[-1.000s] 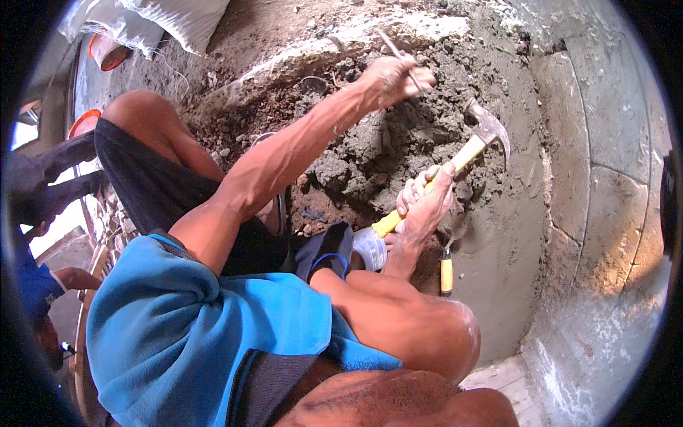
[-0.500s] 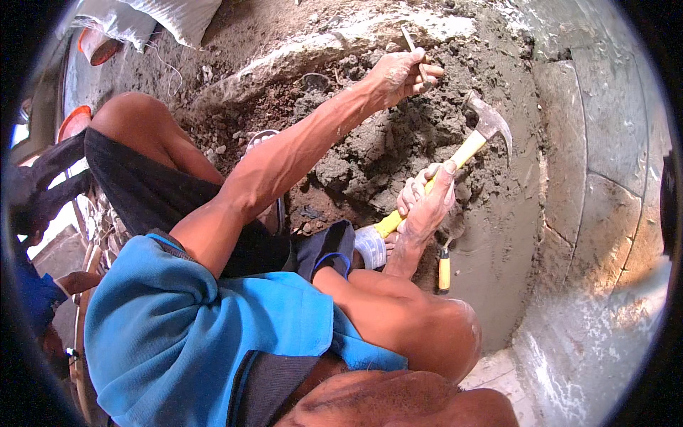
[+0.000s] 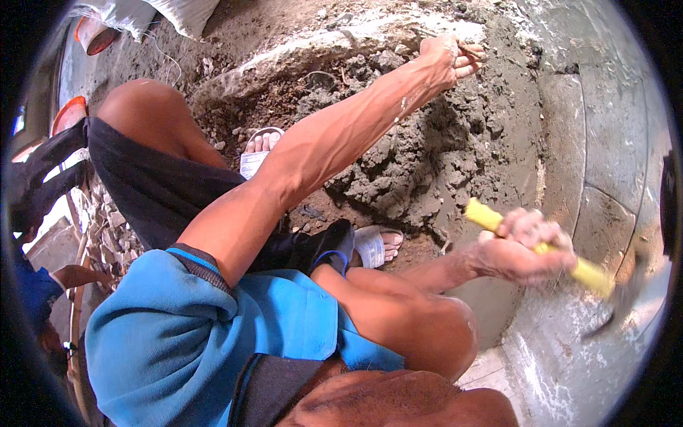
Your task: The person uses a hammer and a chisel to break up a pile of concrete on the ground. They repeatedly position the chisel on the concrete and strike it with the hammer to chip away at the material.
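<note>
Rough, earthen ground (image 3: 245,25) is filling the upper part of the view, with grey slabs (image 3: 562,135) showing dark joints along the right side. The hammer (image 3: 590,276) is sitting aslant at right, its yellow handle passing through the right hand (image 3: 528,249), whose fingers are wrapping firmly around it. The butt is projecting up and left; the head, smeared by blur, is pointing down and right in front of a pale, white-streaked surface (image 3: 548,363). Contact there: cannot tell. The left hand (image 3: 447,58) is holding a thin rod (image 3: 469,50) in partly curled fingers, most of its length being covered by the hand. Below that hand, a heap of grey clumps (image 3: 398,167) is spreading toward the slabs; behind it, a white-crusted ridge (image 3: 313,57) is running crosswise. Nearer the body, the sandalled right foot (image 3: 371,247) is resting on brown soil, while the left foot (image 3: 257,153) is showing beyond the left forearm. At upper left, a reddish bucket (image 3: 98,35) is lying tilted near white sacks (image 3: 181,13). At far left, a co-worker in blue (image 3: 32,292) is appearing, partly cut by the lens rim.
</note>
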A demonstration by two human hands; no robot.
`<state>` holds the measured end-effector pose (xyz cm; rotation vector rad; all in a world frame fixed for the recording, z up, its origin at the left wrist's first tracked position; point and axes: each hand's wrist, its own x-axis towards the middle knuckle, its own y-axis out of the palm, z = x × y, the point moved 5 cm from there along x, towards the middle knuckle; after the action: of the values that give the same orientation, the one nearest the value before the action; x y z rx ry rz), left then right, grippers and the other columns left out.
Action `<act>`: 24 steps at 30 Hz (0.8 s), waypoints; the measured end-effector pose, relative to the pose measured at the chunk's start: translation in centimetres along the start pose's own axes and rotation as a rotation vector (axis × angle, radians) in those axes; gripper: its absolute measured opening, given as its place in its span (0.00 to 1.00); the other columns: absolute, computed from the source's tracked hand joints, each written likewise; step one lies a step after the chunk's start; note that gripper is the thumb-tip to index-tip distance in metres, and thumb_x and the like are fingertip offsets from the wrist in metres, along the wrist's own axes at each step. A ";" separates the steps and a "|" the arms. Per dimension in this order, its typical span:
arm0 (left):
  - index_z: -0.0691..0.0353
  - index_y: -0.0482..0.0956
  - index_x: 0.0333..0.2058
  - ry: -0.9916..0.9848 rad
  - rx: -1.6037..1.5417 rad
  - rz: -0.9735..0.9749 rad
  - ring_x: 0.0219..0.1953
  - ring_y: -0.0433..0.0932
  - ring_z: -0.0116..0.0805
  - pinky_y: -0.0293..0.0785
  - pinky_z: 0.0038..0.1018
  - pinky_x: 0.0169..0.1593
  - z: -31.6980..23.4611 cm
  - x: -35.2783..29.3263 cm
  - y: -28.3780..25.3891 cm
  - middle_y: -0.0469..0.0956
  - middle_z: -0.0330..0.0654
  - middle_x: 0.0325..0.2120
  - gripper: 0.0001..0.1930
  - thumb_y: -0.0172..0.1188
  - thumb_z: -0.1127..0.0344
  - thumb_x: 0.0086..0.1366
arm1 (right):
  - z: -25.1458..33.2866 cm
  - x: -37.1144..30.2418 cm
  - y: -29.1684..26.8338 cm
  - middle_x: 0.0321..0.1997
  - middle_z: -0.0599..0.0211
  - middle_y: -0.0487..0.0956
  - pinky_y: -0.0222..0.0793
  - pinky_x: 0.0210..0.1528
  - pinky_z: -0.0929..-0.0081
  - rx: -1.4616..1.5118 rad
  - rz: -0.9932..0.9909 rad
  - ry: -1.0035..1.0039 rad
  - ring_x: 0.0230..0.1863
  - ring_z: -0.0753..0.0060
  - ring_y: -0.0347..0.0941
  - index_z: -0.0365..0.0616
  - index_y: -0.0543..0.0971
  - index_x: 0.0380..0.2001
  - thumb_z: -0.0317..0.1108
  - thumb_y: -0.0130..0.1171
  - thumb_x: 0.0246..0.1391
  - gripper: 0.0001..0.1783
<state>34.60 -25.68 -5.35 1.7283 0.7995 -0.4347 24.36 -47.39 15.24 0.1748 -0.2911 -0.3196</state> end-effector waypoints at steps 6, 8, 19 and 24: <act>0.69 0.72 0.39 -0.092 0.069 -0.001 0.31 0.83 0.41 0.85 0.35 0.33 1.1 -0.5 1.1 0.82 0.54 0.35 0.15 0.39 0.65 0.71 | -11.6 -4.3 1.9 0.17 0.75 0.64 0.55 0.08 0.84 -0.490 0.345 0.349 0.11 0.83 0.59 0.45 0.67 0.32 0.43 0.49 0.64 0.13; 0.70 0.72 0.40 -0.022 0.054 -0.025 0.30 0.83 0.41 0.85 0.35 0.33 -1.4 -0.7 0.1 0.82 0.54 0.36 0.15 0.39 0.64 0.72 | -14.1 -5.3 1.9 0.17 0.75 0.66 0.58 0.08 0.83 -0.318 0.476 0.706 0.11 0.82 0.61 0.46 0.68 0.35 0.39 0.50 0.64 0.09; 0.70 0.75 0.36 -0.026 0.087 0.011 0.32 0.84 0.39 0.86 0.34 0.36 -1.5 -1.6 1.5 0.82 0.52 0.34 0.15 0.41 0.66 0.70 | -6.4 -1.8 2.6 0.16 0.78 0.62 0.53 0.08 0.85 -0.184 0.186 -0.193 0.10 0.86 0.55 0.47 0.67 0.32 0.53 0.44 0.67 0.20; 0.71 0.72 0.38 -0.032 0.029 -0.024 0.34 0.84 0.42 0.86 0.36 0.37 -2.1 0.1 -1.3 0.82 0.53 0.31 0.14 0.41 0.66 0.71 | -12.6 -3.3 2.7 0.19 0.74 0.67 0.60 0.08 0.86 0.136 0.550 0.671 0.12 0.84 0.62 0.46 0.69 0.38 0.40 0.45 0.68 0.10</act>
<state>33.56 -23.48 -5.72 1.7364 0.7948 -0.4910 26.03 -42.20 3.11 0.3150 0.3073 0.3109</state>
